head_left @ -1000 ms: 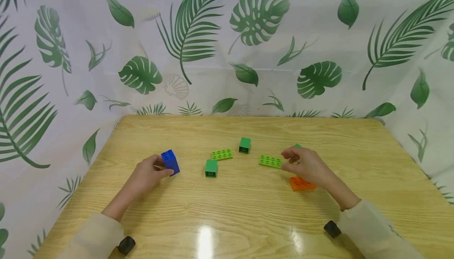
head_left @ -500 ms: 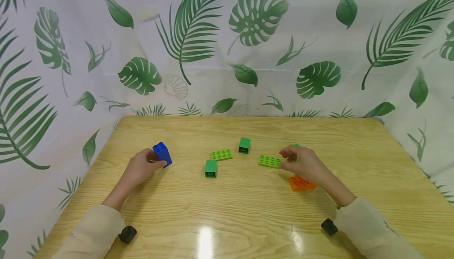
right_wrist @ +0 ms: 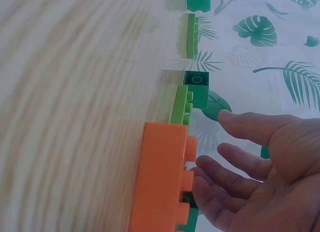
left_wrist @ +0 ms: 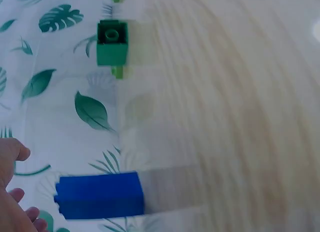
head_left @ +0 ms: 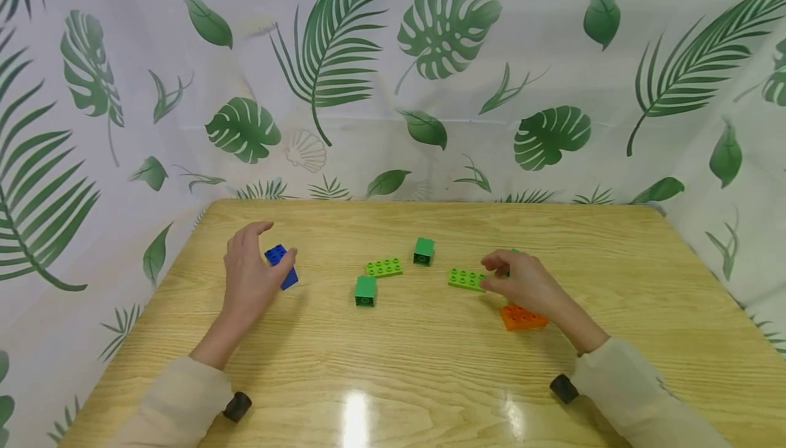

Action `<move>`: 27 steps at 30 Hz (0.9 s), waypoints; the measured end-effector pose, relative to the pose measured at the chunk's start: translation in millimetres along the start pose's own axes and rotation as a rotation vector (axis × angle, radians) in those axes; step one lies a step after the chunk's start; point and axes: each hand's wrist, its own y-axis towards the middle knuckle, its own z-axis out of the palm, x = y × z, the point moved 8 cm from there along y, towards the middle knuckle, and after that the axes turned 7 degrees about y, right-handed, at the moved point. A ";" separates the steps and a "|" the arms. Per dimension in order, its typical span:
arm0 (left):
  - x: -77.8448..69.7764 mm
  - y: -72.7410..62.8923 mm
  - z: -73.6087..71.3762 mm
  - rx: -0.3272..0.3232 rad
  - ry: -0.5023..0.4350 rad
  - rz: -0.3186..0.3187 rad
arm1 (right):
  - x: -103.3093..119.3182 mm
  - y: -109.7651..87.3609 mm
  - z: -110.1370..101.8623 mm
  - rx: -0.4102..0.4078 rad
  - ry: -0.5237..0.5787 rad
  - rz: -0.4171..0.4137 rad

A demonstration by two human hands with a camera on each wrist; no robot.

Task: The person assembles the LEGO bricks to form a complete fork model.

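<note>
A tall blue brick point(head_left: 276, 255) stands upright on the left of the table, studs up. Just in front of it is my left hand point(head_left: 253, 274), thumb and fingers spread apart and holding nothing. The left wrist view shows a gap between this hand and the blue brick point(left_wrist: 102, 194). My right hand point(head_left: 522, 277) hovers with loosely bent fingers, its thumb by the end of a lime-green flat brick point(head_left: 465, 279). Beneath that hand lies an orange brick point(head_left: 522, 318), larger in the right wrist view. A green brick point(head_left: 514, 252) behind the right hand is mostly hidden.
Mid-table are a green brick point(head_left: 365, 291), a second lime-green flat brick point(head_left: 384, 268) and another green brick point(head_left: 424, 251) farther back. A leaf-print cloth point(head_left: 368, 161) hangs behind the wooden table point(head_left: 393, 366).
My left hand moved the blue brick left and back, set it down and let go; its fingers are now spread. My right hand has barely shifted left.
</note>
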 end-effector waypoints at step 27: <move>-82.8 11.9 97.5 0.435 -0.051 0.127 | 8.6 16.9 11.2 0.011 -0.032 0.020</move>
